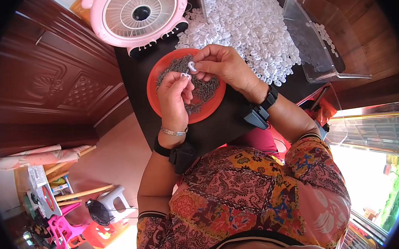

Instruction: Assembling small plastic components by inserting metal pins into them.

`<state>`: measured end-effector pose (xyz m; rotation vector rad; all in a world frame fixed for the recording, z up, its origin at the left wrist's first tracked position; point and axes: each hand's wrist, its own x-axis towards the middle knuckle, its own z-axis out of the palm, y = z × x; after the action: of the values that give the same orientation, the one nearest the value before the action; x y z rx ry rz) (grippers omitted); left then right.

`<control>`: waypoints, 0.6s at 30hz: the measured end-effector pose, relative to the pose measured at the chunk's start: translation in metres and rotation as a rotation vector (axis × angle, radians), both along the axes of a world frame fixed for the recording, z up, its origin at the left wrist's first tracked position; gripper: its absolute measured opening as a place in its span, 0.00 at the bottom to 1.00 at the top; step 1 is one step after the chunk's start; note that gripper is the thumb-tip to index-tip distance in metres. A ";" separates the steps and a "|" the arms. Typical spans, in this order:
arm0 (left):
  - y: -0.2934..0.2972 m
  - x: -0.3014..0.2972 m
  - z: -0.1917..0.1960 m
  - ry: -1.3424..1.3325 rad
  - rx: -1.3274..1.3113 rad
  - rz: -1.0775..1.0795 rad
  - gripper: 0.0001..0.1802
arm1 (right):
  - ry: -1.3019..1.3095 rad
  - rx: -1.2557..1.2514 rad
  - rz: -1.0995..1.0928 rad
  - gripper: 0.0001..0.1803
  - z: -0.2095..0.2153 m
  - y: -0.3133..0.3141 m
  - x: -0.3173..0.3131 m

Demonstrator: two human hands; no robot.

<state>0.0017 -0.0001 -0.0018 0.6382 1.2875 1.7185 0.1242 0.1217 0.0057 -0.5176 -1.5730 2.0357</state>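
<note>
Above an orange-red bowl (152, 84), my left hand (173, 98) pinches a small white plastic piece (185, 76) with holes between thumb and fingers. Close beside it, my right hand (225, 67) grips a white oval plastic piece (192, 66) between thumb and forefinger. The two pieces are nearly touching; whether they meet I cannot tell. Many small grey screw-like parts (208, 90) lie in the bowl beneath my hands. Just beyond my right hand spreads a big heap of similar white oval pieces (257, 23).
A pink fan (141, 13) stands at the back left of the dark table (209, 132). At the right edge is a clear plastic bin (315, 33) with a few white pieces by it. Stools (114, 202) and household items crowd the floor at lower left.
</note>
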 end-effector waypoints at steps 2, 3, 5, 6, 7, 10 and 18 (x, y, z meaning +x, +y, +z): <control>0.000 0.001 0.002 0.032 -0.013 0.008 0.05 | -0.013 0.029 -0.008 0.09 -0.001 -0.001 0.000; 0.000 0.000 0.001 0.032 -0.013 0.007 0.05 | -0.014 0.055 -0.011 0.08 -0.002 -0.001 -0.001; 0.000 -0.001 -0.001 0.076 -0.031 -0.003 0.07 | -0.013 0.081 -0.016 0.08 -0.002 -0.002 -0.001; 0.000 -0.001 -0.001 0.076 -0.031 -0.004 0.07 | -0.004 0.090 -0.025 0.08 -0.002 -0.004 -0.001; 0.000 0.000 -0.001 0.091 -0.034 0.004 0.07 | 0.005 0.099 -0.034 0.08 -0.002 -0.004 -0.002; 0.000 0.000 -0.001 0.103 -0.037 0.011 0.07 | 0.021 0.118 -0.040 0.08 -0.002 -0.005 -0.001; 0.001 0.000 -0.001 0.093 -0.051 0.011 0.06 | 0.023 0.143 -0.031 0.07 -0.001 -0.005 0.000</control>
<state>0.0016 0.0006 -0.0028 0.6896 1.3975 1.6758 0.1240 0.1166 0.0043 -0.4604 -1.6714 1.8832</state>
